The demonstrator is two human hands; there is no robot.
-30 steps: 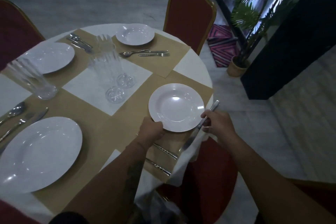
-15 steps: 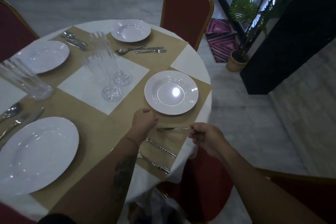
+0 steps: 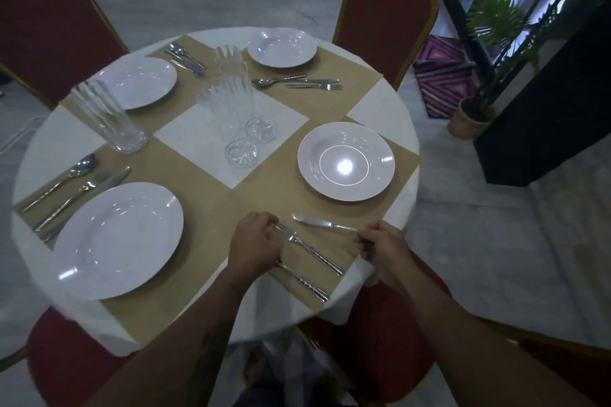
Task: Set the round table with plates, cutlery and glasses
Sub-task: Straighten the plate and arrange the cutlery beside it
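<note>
Two bare hands are seen at the near right edge of the round table (image 3: 380, 109). The left hand (image 3: 254, 243) is curled over the tines of a fork (image 3: 307, 249), fingers pressed together; a second utensil (image 3: 302, 281) is partly hidden beneath it, so its type cannot be told. The right hand (image 3: 380, 249) is pinched on the handle of a knife (image 3: 322, 224), whose blade is pointed left, just short of the deep plate (image 3: 345, 160). The cutlery is judged stiff, light and slick, best gripped at the textured handles. Toward the table's centre, two tall glasses (image 3: 231, 102) are stood upside down and a third (image 3: 105, 116) is placed nearer the left edge; these are judged fragile and easily tipped, best gripped low around the body. Three further plates with cutlery are laid at the near left, far left and far edges. Dim light and blur leave the fine detail hard to make out.
</note>
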